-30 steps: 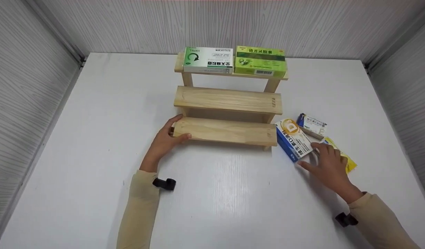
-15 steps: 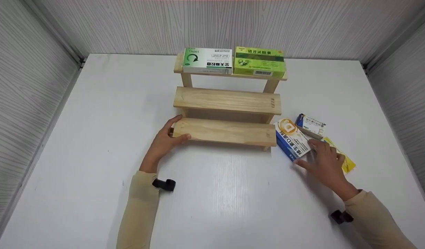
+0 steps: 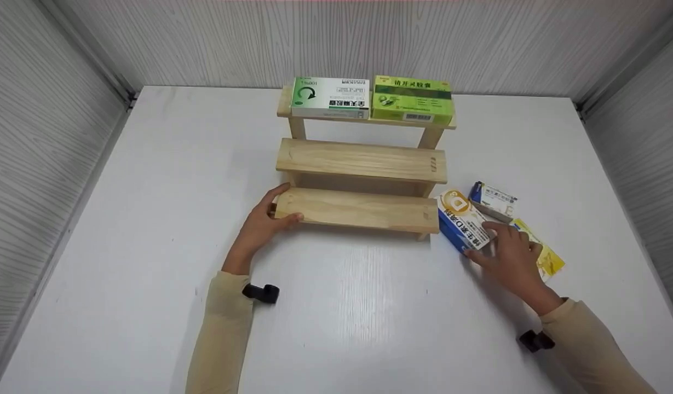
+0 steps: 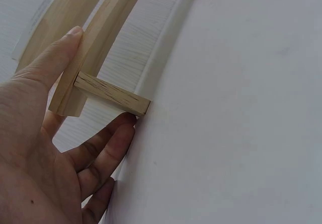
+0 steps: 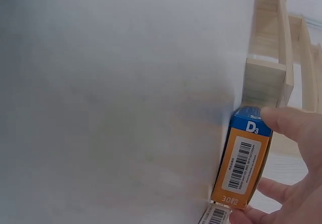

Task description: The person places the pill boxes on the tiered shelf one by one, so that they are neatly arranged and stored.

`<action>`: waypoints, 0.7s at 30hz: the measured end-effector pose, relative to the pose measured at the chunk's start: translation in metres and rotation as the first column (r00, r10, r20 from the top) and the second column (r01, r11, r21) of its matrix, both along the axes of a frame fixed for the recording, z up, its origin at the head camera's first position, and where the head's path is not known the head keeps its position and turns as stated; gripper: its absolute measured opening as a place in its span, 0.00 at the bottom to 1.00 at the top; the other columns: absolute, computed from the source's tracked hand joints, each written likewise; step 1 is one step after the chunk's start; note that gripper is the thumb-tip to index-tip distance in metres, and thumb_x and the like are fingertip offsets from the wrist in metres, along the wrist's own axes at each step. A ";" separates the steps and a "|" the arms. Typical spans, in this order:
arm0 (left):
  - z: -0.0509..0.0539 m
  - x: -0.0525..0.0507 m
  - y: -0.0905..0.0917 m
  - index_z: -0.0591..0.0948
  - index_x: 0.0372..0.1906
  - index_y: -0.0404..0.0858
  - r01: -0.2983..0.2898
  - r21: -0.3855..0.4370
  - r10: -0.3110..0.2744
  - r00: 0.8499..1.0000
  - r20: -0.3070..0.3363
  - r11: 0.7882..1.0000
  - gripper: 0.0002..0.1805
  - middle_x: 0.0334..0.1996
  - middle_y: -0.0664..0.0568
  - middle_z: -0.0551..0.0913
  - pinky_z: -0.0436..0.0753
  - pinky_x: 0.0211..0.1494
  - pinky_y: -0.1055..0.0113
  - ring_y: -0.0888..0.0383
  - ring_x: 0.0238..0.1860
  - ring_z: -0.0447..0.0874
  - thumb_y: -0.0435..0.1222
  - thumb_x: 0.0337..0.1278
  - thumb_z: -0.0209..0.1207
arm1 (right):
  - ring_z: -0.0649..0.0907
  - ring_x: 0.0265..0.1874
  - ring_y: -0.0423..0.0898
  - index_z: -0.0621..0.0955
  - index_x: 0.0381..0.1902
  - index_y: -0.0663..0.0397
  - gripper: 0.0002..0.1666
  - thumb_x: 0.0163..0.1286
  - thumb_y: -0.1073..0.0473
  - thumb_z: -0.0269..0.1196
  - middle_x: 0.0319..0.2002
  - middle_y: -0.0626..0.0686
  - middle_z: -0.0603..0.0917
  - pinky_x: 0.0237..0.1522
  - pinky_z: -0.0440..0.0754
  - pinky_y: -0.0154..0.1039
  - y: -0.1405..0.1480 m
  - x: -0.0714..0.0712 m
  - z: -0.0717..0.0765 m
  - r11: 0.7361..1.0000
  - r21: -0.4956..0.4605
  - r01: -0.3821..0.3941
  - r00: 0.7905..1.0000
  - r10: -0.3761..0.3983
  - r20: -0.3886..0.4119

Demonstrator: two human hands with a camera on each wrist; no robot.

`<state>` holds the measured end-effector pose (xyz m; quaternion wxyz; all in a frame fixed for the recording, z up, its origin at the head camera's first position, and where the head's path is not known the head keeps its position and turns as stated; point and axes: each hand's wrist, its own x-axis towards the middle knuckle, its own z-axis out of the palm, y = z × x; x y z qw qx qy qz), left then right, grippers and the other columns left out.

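A three-tier wooden step rack (image 3: 358, 209) stands in the middle of the table in the head view. My left hand (image 3: 259, 221) grips the left end of its lowest board. In the left wrist view the thumb lies on the board, with fingers near the short leg (image 4: 113, 93). To the right of the rack, my right hand (image 3: 514, 260) pinches a blue, white and orange vitamin D box (image 3: 463, 220) between thumb and fingers. The box's orange, barcoded end (image 5: 240, 166) shows in the right wrist view, close beside the rack's leg.
On the top tier sit a white-green medicine box (image 3: 331, 97) and a lime-green one (image 3: 412, 99). A small blue-white box (image 3: 494, 200) and a yellow box (image 3: 550, 261), partly hidden by the right hand, lie at the right. Panel walls (image 3: 336, 44) border the white table (image 3: 336, 339).
My right hand has moved slightly left and closed its thumb and fingers onto the vitamin D box. More of the yellow box shows. The left hand and rack have stayed put.
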<state>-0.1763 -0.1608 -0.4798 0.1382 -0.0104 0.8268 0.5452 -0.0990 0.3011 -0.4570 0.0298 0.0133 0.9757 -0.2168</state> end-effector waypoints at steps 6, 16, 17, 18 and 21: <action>0.002 0.000 0.000 0.61 0.72 0.62 0.002 0.013 -0.002 1.000 0.007 1.000 0.46 0.53 0.40 0.76 0.73 0.48 0.62 0.51 0.49 0.74 0.54 0.47 0.70 | 0.71 0.53 0.65 0.65 0.66 0.62 0.38 0.65 0.51 0.65 0.63 0.72 0.64 0.49 0.56 0.59 0.010 -0.001 0.018 0.989 -0.143 -0.027 1.000 0.027 -0.004; 0.001 -0.001 0.001 0.61 0.72 0.62 0.004 0.023 -0.005 1.000 0.023 1.000 0.46 0.52 0.40 0.76 0.73 0.48 0.62 0.51 0.49 0.75 0.53 0.47 0.70 | 0.71 0.51 0.64 0.64 0.67 0.59 0.35 0.67 0.57 0.63 0.64 0.72 0.61 0.36 0.69 0.34 0.035 0.004 0.056 0.979 -0.196 -0.049 0.999 0.047 -0.012; 0.001 -0.001 0.001 0.61 0.72 0.62 0.005 0.020 -0.005 1.000 0.024 1.000 0.46 0.52 0.40 0.76 0.73 0.48 0.62 0.51 0.49 0.75 0.53 0.47 0.70 | 0.71 0.50 0.62 0.64 0.67 0.59 0.34 0.66 0.59 0.64 0.64 0.71 0.62 0.38 0.69 0.33 0.037 0.004 0.060 0.978 -0.203 -0.057 0.998 0.052 -0.027; 0.001 -0.001 0.001 0.61 0.72 0.62 0.003 0.017 -0.004 1.000 0.024 1.000 0.46 0.52 0.40 0.76 0.73 0.48 0.62 0.51 0.49 0.75 0.54 0.47 0.70 | 0.70 0.50 0.60 0.65 0.67 0.58 0.34 0.66 0.60 0.64 0.64 0.70 0.62 0.40 0.68 0.34 0.038 0.005 0.063 0.976 -0.210 -0.065 0.997 0.057 -0.042; 0.002 -0.001 0.001 0.61 0.72 0.62 -0.001 0.003 0.001 1.000 0.020 1.000 0.46 0.50 0.40 0.76 0.73 0.47 0.62 0.51 0.47 0.76 0.54 0.47 0.70 | 0.69 0.50 0.49 0.65 0.68 0.55 0.34 0.66 0.62 0.64 0.65 0.67 0.63 0.47 0.64 0.41 0.041 0.007 0.075 0.971 -0.227 -0.080 0.995 0.065 -0.074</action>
